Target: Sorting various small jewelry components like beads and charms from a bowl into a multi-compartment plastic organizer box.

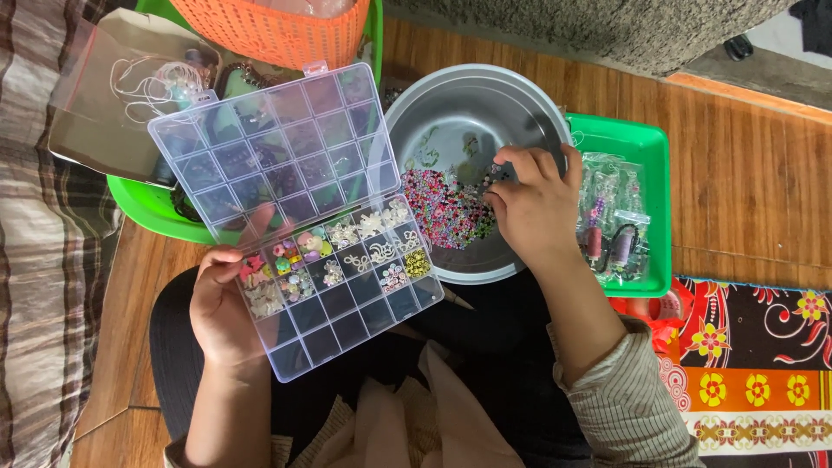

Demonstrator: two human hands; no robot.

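Both hands grip: left hand [221,303] clasps the organizer box [295,217]; right hand [537,204] fingers pinch beads [446,212].

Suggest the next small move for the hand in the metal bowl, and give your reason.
Probably lift the right hand from the metal bowl toward the clear compartment box that the left hand holds: its fingers are pinched at the bead pile, and many compartments look empty.

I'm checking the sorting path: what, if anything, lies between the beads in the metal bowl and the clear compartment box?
Nothing visible does. The box, held by the left hand, overlaps the bowl rim beside the beads. The right hand is already at the beads.
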